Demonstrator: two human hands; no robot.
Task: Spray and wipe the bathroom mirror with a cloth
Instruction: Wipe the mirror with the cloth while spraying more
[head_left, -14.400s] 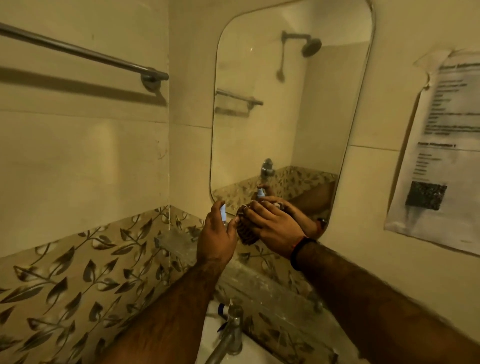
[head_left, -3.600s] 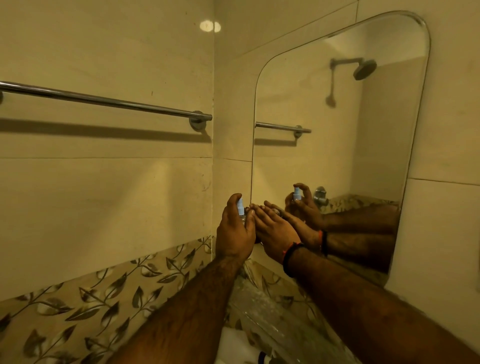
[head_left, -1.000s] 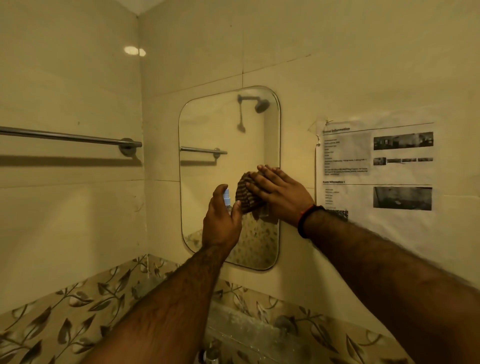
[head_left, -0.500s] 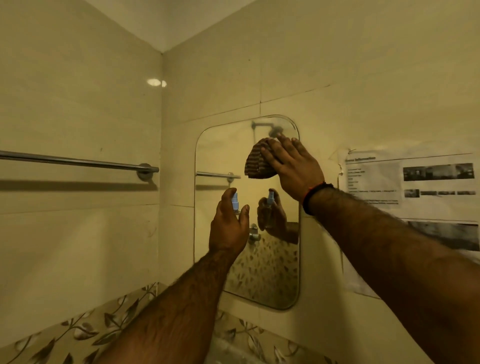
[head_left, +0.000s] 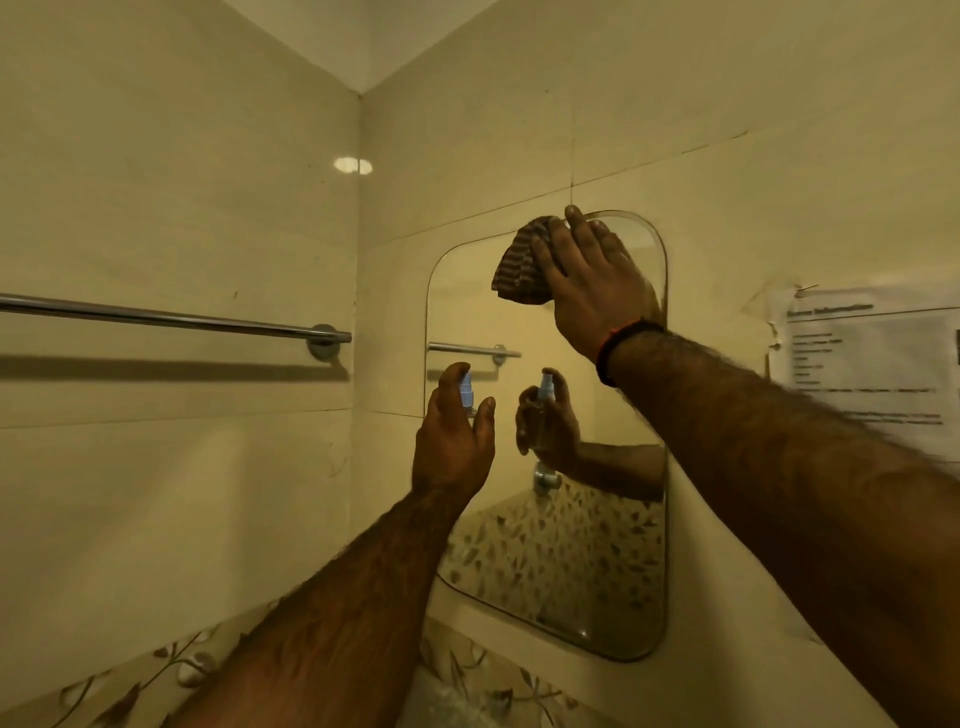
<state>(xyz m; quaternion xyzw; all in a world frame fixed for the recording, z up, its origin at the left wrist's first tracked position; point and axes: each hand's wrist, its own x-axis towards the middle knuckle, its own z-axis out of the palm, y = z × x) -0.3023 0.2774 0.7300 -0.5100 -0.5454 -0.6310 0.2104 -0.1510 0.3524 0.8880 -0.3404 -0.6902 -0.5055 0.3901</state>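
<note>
A rounded rectangular mirror (head_left: 582, 545) hangs on the tiled wall ahead. My right hand (head_left: 592, 280) presses a brown striped cloth (head_left: 519, 267) flat against the glass near the mirror's top edge. Lower down and left, my left hand (head_left: 452, 436) grips a small spray bottle (head_left: 466, 389) with a pale blue nozzle, held upright close to the mirror's left side. The bottle's body is hidden by my fingers; its reflection shows in the glass.
A metal towel bar (head_left: 171, 319) runs along the left wall. A printed paper notice (head_left: 867, 353) is stuck to the wall right of the mirror. Leaf-patterned tiles (head_left: 171, 675) run along the bottom of the walls.
My right hand has slid the cloth further up the mirror, from its lower middle to the top edge. My left hand keeps the spray bottle near the mirror's left side. My view has tilted upward.
</note>
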